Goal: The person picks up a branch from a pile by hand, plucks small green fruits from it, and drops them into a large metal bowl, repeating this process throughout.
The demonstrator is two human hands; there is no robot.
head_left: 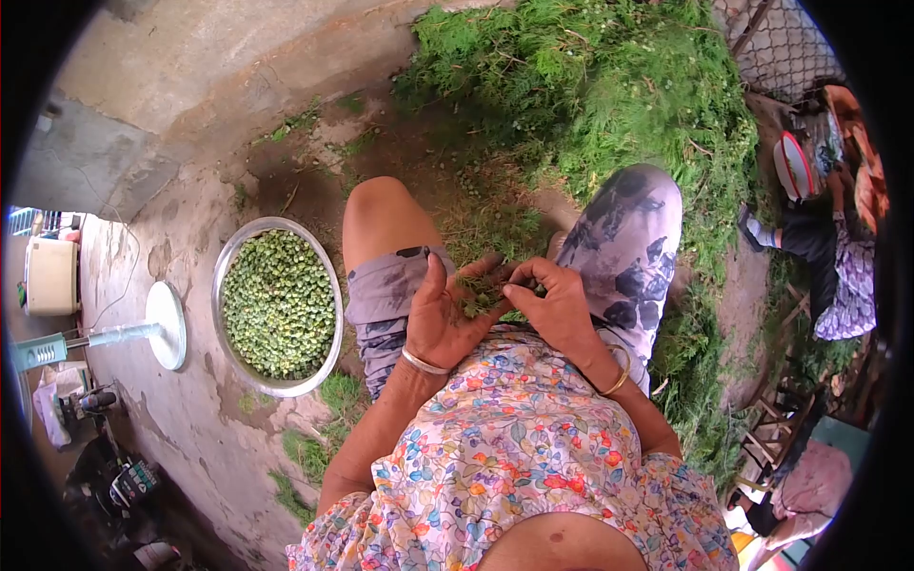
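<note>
A small feathery evergreen sprig [479,297] lies across the fingers of my left hand [443,319], which is palm up with the thumb raised and the fingers partly curled under it. My right hand [562,309] meets it from the other side, thumb and forefinger pinched together at the sprig's edge. Something small and dark shows within the curled right fingers, too hidden to name. Both hands are above my lap, between my knees. On the left, a wide metal basin [221,328] holds a heap of small green cones [281,305].
A large pile of cut evergreen branches [609,86] spreads ahead and to the right. At left stand a pale fan [167,324] and a cream box-shaped appliance [50,276]. Another person [838,276] sits at right near a white, red-rimmed basin [790,167]. Further person [809,481] at lower right.
</note>
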